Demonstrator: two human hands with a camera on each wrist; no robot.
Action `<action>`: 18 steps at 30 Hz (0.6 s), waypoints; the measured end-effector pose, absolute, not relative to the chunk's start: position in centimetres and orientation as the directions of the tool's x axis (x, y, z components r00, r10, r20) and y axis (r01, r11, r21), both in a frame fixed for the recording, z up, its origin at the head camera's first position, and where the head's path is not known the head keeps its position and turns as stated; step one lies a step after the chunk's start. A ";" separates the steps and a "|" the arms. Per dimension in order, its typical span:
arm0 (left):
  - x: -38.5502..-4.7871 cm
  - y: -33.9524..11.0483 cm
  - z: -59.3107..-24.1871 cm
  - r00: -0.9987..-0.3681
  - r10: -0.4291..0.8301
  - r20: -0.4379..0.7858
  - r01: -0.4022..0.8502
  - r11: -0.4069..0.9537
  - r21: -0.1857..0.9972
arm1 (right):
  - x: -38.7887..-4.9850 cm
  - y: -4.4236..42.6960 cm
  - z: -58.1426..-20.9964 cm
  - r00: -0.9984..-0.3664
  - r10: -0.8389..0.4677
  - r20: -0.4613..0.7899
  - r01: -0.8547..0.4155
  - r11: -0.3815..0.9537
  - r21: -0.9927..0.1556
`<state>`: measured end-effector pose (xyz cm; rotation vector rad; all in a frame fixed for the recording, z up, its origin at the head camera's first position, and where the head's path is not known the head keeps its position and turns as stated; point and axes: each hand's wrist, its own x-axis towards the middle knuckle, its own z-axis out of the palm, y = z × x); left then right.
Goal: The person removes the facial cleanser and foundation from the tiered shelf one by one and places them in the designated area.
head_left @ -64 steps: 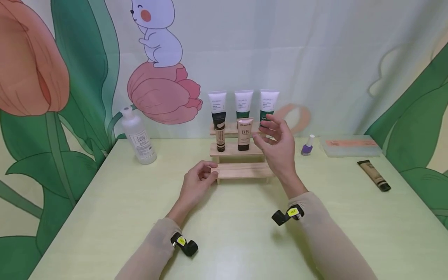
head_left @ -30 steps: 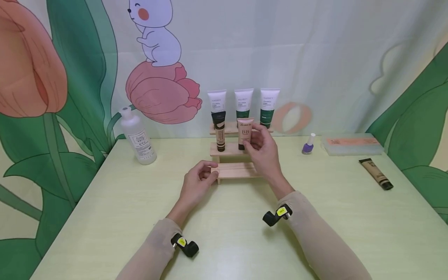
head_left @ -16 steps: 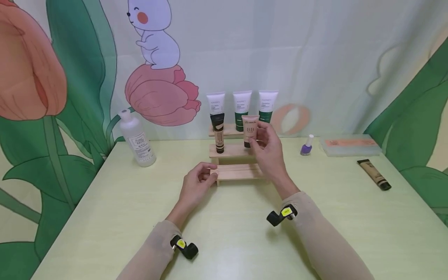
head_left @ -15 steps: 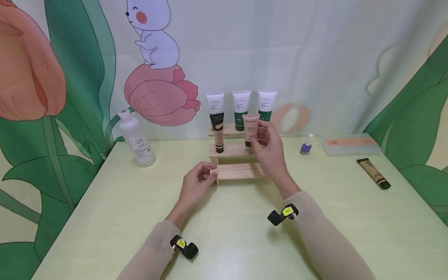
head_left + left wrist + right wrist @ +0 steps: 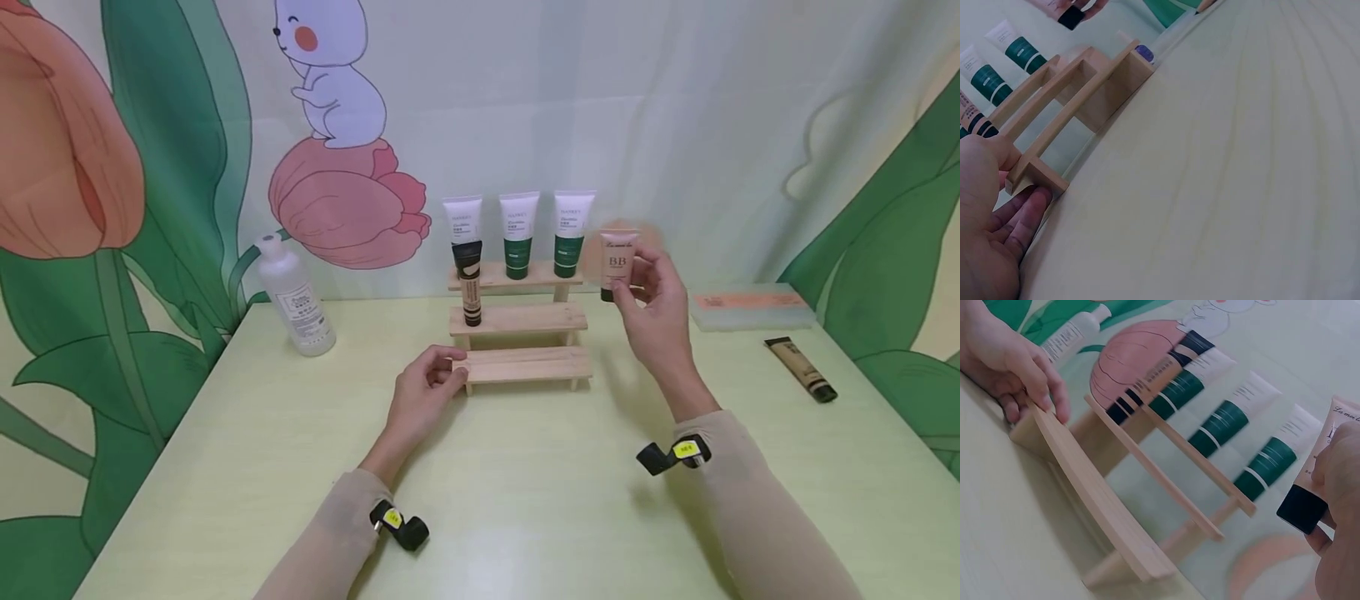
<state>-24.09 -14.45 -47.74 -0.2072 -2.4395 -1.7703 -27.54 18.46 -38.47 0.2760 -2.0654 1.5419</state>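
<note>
My right hand [image 5: 660,312] pinches a pink BB cream tube [image 5: 618,250] with a black cap, held upright in the air to the right of a three-step wooden display stand [image 5: 525,367]. At the left end of the lowest step, my left hand [image 5: 422,387] grips the wood, thumb and fingers around the corner, as the left wrist view shows too. Three white-and-green tubes [image 5: 517,237] stand on the top step. On the middle step's left side is a black-and-tan tube [image 5: 470,287]; the lowest step is bare.
A white pump-style bottle [image 5: 298,304] stands at the back left. To the right lie a flat pale box [image 5: 753,308] and a tan tube [image 5: 801,369]. The purple nail polish [image 5: 1144,53] shows in the left wrist view. A printed curtain hangs behind the table.
My right hand took hold of the BB cream tube on the middle step, lifted it and carried it right, past the stand's end. The left hand stayed at the stand.
</note>
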 end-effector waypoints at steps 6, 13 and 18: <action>-24.0 -14.6 -47.8 -0.983 0.040 0.179 0.183 0.313 0.932 | -27.1 21.8 -38.7 -0.823 0.211 0.528 -0.448 0.332 -0.830; -24.1 -14.5 -47.7 -0.982 0.031 0.187 0.186 0.322 0.928 | -26.9 25.1 -38.2 -0.819 0.269 0.507 -0.399 0.367 -0.840; -24.2 -14.4 -47.8 -0.982 0.038 0.183 0.185 0.317 0.930 | -26.5 27.1 -37.7 -0.810 0.330 0.484 -0.347 0.395 -0.850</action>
